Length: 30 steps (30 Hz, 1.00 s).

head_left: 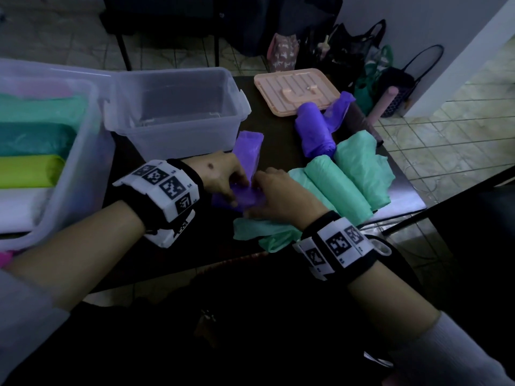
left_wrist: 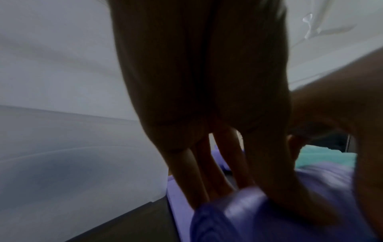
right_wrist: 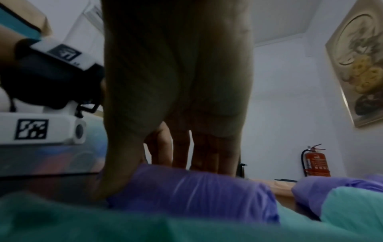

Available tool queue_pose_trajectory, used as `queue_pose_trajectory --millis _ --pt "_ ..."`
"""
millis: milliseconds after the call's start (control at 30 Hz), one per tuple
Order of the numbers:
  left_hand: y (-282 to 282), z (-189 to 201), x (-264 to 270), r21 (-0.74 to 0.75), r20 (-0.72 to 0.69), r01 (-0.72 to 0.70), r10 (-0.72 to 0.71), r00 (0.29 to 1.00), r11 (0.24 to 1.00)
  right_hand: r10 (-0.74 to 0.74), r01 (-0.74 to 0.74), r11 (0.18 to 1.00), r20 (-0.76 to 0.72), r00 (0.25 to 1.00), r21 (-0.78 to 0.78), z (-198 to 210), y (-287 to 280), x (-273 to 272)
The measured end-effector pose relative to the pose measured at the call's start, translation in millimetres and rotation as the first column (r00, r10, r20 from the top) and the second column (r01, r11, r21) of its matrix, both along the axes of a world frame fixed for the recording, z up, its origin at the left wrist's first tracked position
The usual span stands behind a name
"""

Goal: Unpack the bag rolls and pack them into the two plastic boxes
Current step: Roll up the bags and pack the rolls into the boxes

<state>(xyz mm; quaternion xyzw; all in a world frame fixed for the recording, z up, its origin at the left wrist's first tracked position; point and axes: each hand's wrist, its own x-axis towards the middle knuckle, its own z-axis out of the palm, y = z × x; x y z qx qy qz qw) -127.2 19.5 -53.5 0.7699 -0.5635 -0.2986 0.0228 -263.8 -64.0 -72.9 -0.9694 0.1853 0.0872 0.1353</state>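
A partly rolled purple bag roll lies on the dark table, its flat loose end stretching toward the empty clear box. My left hand grips the roll's left part, fingers behind and thumb in front. My right hand holds its right part the same way. A second clear box at the left holds green, teal, yellow-green and white rolls.
Right of my hands lie several mint-green rolls, with loose green film under my right wrist. Another purple roll and a peach lid sit farther back. Bags stand on the floor beyond the table's far edge.
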Motion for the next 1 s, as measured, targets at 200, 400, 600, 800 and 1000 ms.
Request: queue_pose_trajectory --millis 200,400,600,800,1000 --pt "2 1 -2 0.156 -0.032 0.026 -0.021 0.999 0.987 0.086 -0.083 0.987 -0.010 0.996 0.138 2 1 -2" --pt "19 -5 -1 0.233 -0.170 -0.007 0.048 0.984 0.972 0.197 -0.165 0.957 -0.116 0.973 0.239 10 0 0" --pt "30 3 3 0.116 -0.160 -0.091 0.109 0.981 0.989 0.189 -0.128 0.922 -0.135 0.973 0.365 4 -12 10" --pt "34 8 -7 -0.086 -0.047 -0.198 0.195 0.980 0.976 0.192 -0.116 0.937 -0.210 0.959 0.330 6 -17 25" --pt "43 -3 -15 -0.074 0.011 -0.217 0.218 0.976 0.973 0.047 -0.029 0.940 -0.045 0.998 0.339 -2 -15 31"
